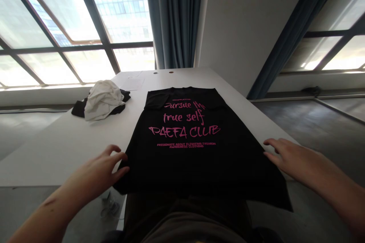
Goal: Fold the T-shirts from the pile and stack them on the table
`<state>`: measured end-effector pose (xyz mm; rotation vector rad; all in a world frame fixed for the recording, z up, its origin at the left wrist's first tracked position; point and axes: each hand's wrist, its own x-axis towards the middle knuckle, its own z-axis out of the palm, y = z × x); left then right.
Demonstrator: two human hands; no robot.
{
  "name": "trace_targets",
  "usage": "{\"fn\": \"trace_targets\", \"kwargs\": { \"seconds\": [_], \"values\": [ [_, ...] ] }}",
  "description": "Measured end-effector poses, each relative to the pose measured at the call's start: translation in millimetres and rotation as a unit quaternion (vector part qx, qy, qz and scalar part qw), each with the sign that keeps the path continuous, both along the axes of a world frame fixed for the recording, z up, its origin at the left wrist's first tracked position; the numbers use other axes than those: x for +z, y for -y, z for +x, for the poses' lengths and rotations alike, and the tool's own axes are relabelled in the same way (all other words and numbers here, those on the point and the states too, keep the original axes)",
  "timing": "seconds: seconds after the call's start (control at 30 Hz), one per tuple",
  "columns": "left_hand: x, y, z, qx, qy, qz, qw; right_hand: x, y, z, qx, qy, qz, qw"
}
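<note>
The left hand (119, 162) at eight o'clock and the right hand (270, 148) at four were loosely open, equally near the black shirt (196, 169), with nothing seen gripped. Between them the shirt lay on the counter (110, 140), its length toward twelve; pink letters (184, 133) said "PAEFA CLUB", farther "true self".

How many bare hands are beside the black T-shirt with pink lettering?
2: the left hand at the left edge of the T-shirt, the right hand at its right edge.
</note>
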<state>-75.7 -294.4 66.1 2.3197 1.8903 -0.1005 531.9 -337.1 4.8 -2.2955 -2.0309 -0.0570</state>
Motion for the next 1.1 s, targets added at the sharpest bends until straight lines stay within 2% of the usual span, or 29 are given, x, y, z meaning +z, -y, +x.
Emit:
{"fn": "trace_targets", "kwargs": {
  "seconds": [0.07, 0.1, 0.17, 0.2, 0.23, 0.3, 0.37, 0.43, 0.5, 0.57, 0.73, 0.87, 1.1],
  "values": [
    [12.1, -19, 27, -0.07, 0.002, 0.065, 0.995, 20.7, -23, -21, 0.06, 0.025, 0.0, 0.998],
    [15.3, -32, 45, -0.13, 0.013, 0.084, 0.988, 30.9, -38, -37, 0.09, 0.037, 0.009, 0.995],
    [14.5, -64, 84, -0.238, 0.025, 0.089, 0.967, 46.0, -73, -77, 0.163, 0.051, 0.027, 0.985],
    [10.6, -80, 103, -0.268, 0.022, 0.085, 0.959, 49.4, -91, -98, 0.2, 0.053, 0.029, 0.978],
    [4.6, -97, 120, -0.28, 0.017, 0.079, 0.957, 49.5, -110, -119, 0.238, 0.048, 0.026, 0.97],
    [-12.0, -126, 148, -0.258, 0.015, 0.071, 0.963, 40.5, -143, -152, 0.283, 0.034, 0.008, 0.959],
    [-31.4, -146, 163, -0.242, 0.022, 0.059, 0.968, 22.7, -169, -173, 0.275, 0.018, -0.005, 0.961],
    [-49.4, -156, 163, -0.236, 0.028, 0.028, 0.971, 2.7, -185, -180, 0.27, -0.01, -0.036, 0.962],
    [-62.3, -157, 155, -0.231, 0.041, 0.007, 0.972, -13.2, -193, -178, 0.264, -0.029, -0.061, 0.962],
    [-68.2, -152, 143, -0.227, 0.053, 0.004, 0.972, -22.0, -195, -173, 0.266, -0.035, -0.068, 0.961],
    [-60.9, -141, 128, -0.258, 0.058, 0.013, 0.964, -23.5, -195, -169, 0.264, -0.038, -0.063, 0.962],
    [-52.7, -135, 130, -0.335, 0.064, -0.011, 0.94, -25.1, -195, -170, 0.268, -0.034, -0.056, 0.961],
    [-50.2, -116, 138, -0.477, 0.107, -0.024, 0.872, -24.4, -202, -168, 0.282, -0.041, -0.037, 0.958]
  ]
}}
